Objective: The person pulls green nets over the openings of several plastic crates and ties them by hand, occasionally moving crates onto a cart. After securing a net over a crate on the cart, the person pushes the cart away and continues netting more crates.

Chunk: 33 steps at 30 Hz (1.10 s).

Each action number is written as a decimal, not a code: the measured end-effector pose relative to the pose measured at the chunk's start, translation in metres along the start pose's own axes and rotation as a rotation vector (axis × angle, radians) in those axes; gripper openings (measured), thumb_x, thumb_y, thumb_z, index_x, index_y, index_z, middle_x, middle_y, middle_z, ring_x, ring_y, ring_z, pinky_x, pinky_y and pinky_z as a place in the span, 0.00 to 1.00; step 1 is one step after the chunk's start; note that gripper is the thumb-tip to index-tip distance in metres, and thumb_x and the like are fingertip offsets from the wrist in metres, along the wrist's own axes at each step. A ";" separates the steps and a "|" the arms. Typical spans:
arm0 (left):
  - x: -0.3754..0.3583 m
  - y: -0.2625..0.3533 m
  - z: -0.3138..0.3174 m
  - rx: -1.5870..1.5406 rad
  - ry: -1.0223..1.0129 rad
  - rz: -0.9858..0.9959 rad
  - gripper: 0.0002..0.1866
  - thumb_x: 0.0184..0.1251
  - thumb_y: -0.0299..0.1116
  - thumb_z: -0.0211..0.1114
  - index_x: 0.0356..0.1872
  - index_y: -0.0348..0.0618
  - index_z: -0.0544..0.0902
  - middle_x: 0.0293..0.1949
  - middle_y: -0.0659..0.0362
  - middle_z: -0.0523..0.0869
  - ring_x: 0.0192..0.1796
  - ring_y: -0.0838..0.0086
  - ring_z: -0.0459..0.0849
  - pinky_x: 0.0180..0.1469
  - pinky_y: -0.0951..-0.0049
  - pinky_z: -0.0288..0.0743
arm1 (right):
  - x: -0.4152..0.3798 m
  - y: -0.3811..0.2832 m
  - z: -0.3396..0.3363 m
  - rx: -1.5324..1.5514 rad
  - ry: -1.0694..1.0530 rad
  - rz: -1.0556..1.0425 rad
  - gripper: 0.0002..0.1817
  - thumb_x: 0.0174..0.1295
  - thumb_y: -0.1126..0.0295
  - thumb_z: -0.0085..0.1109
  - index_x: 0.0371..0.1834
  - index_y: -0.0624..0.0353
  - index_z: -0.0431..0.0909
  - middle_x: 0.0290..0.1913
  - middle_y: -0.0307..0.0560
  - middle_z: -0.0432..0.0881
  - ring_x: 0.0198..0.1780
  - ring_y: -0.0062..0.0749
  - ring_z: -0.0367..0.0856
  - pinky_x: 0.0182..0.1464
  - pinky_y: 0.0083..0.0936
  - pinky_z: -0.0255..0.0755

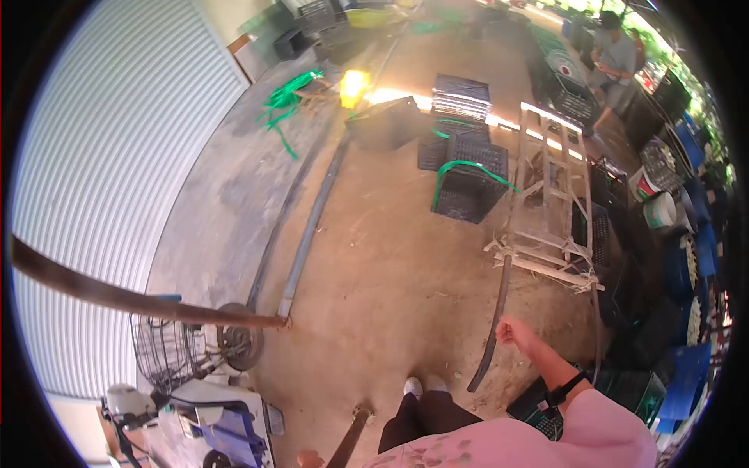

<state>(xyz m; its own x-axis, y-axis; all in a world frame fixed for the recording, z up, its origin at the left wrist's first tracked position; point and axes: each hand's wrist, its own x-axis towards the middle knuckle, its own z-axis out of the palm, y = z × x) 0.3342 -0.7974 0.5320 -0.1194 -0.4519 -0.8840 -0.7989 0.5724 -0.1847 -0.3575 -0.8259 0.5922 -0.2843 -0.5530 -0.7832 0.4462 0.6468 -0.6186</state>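
My right hand (511, 332) is at the lower right with its fingers curled, beside the dark handle (493, 327) of a wooden frame cart (550, 187). Whether it touches the handle cannot be made out. At the bottom edge, my left hand (310, 459) shows only in part, left of a brown metal post (349, 438); its fingers are hidden. Ahead on the dirt floor stands an open black crate (462, 195) with a green strap (476, 164) across it.
A parked motorbike (226, 413) with a wire basket (165, 351) stands lower left, under a slanting brown pole (148, 303). A grey pipe (312, 226) lies on the floor. Another person (616, 58) is at the upper right. Blue containers (686, 390) line the right side.
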 end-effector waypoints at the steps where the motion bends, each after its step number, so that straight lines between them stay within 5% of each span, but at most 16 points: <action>1: 0.009 0.001 0.000 0.036 0.050 0.087 0.16 0.42 0.50 0.66 0.31 0.54 0.83 0.37 0.60 0.82 0.41 0.66 0.79 0.42 0.62 0.73 | 0.008 -0.006 0.000 0.056 -0.004 0.010 0.16 0.61 0.54 0.49 0.24 0.55 0.74 0.22 0.40 0.75 0.23 0.28 0.75 0.29 0.24 0.71; 3: 0.049 0.005 -0.015 0.015 0.124 0.275 0.15 0.47 0.47 0.65 0.32 0.52 0.83 0.35 0.59 0.83 0.39 0.65 0.81 0.40 0.62 0.74 | 0.038 -0.002 -0.003 0.182 -0.010 0.043 0.20 0.63 0.48 0.47 0.28 0.54 0.75 0.22 0.39 0.75 0.24 0.30 0.76 0.30 0.26 0.72; 5: 0.108 0.005 -0.032 -0.137 0.152 0.422 0.13 0.51 0.44 0.63 0.34 0.49 0.83 0.33 0.58 0.84 0.36 0.64 0.83 0.37 0.61 0.75 | 0.076 0.022 -0.031 0.398 -0.247 0.054 0.22 0.61 0.47 0.50 0.33 0.57 0.75 0.24 0.42 0.77 0.25 0.32 0.77 0.32 0.29 0.74; 8: 0.178 0.018 -0.110 -1.009 0.035 0.117 0.15 0.54 0.39 0.63 0.42 0.44 0.79 0.32 0.55 0.84 0.32 0.64 0.84 0.36 0.62 0.76 | 0.123 -0.041 -0.004 0.374 0.050 0.052 0.22 0.60 0.48 0.53 0.45 0.55 0.73 0.40 0.47 0.78 0.39 0.35 0.78 0.43 0.33 0.73; 13: 0.253 0.017 -0.311 -1.406 0.224 0.087 0.17 0.51 0.30 0.65 0.44 0.38 0.77 0.31 0.48 0.82 0.30 0.68 0.83 0.34 0.67 0.77 | 0.256 -0.132 0.005 0.662 0.030 0.037 0.36 0.55 0.45 0.59 0.60 0.57 0.64 0.54 0.51 0.72 0.54 0.40 0.72 0.59 0.38 0.64; 16: 0.275 0.025 -0.405 -1.390 0.242 -0.023 0.17 0.50 0.27 0.65 0.44 0.37 0.77 0.32 0.50 0.82 0.28 0.68 0.83 0.34 0.69 0.77 | 0.376 -0.206 -0.006 0.937 0.146 0.047 0.32 0.50 0.45 0.65 0.52 0.52 0.68 0.54 0.47 0.71 0.54 0.39 0.70 0.56 0.36 0.65; 19: 0.288 0.029 -0.476 -1.308 -0.053 -0.012 0.22 0.48 0.29 0.69 0.45 0.36 0.74 0.27 0.56 0.82 0.27 0.69 0.82 0.28 0.72 0.74 | 0.479 -0.251 -0.019 1.230 0.304 0.050 0.33 0.49 0.48 0.67 0.53 0.53 0.67 0.56 0.47 0.69 0.56 0.41 0.69 0.58 0.37 0.65; 22: 0.285 0.063 -0.592 -0.573 0.284 0.192 0.32 0.43 0.34 0.74 0.51 0.33 0.71 0.40 0.47 0.81 0.43 0.57 0.81 0.45 0.64 0.75 | 0.562 -0.272 -0.019 1.413 0.363 -0.078 0.26 0.52 0.53 0.66 0.48 0.55 0.71 0.49 0.45 0.75 0.50 0.39 0.75 0.51 0.36 0.70; 24: 0.329 0.098 -0.646 -0.574 0.634 0.306 0.47 0.38 0.38 0.76 0.62 0.34 0.63 0.55 0.42 0.72 0.60 0.53 0.68 0.62 0.58 0.62 | 0.595 -0.279 -0.010 1.500 0.410 -0.191 0.20 0.54 0.56 0.65 0.44 0.55 0.74 0.42 0.43 0.79 0.43 0.35 0.79 0.43 0.33 0.75; 28: 0.362 0.236 -0.859 -0.412 0.894 0.363 0.60 0.32 0.39 0.79 0.68 0.38 0.48 0.65 0.40 0.59 0.64 0.48 0.62 0.65 0.57 0.56 | 0.513 -0.348 -0.003 1.395 0.256 -0.120 0.09 0.57 0.65 0.61 0.36 0.56 0.77 0.33 0.40 0.80 0.33 0.29 0.80 0.34 0.28 0.75; 29: 0.360 0.260 -0.890 -0.354 0.960 0.349 0.60 0.31 0.38 0.79 0.68 0.38 0.48 0.65 0.39 0.57 0.64 0.48 0.61 0.64 0.57 0.56 | 0.474 -0.367 -0.006 1.310 0.244 -0.104 0.07 0.57 0.67 0.60 0.36 0.57 0.77 0.32 0.40 0.80 0.33 0.28 0.80 0.35 0.27 0.74; 33: 0.358 0.307 -0.947 -0.718 0.834 0.830 0.53 0.40 0.30 0.73 0.68 0.39 0.48 0.65 0.42 0.58 0.64 0.56 0.64 0.60 0.63 0.63 | 0.341 -0.449 -0.046 1.221 0.227 -0.277 0.06 0.57 0.69 0.59 0.33 0.60 0.77 0.28 0.42 0.80 0.31 0.29 0.79 0.36 0.27 0.74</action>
<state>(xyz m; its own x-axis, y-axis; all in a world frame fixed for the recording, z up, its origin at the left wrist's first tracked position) -0.5120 -1.4312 0.5648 -0.8171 -0.5732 -0.0614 -0.4161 0.5127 0.7510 -0.6939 -1.2808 0.6001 -0.5775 -0.4112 -0.7053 0.8024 -0.4450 -0.3976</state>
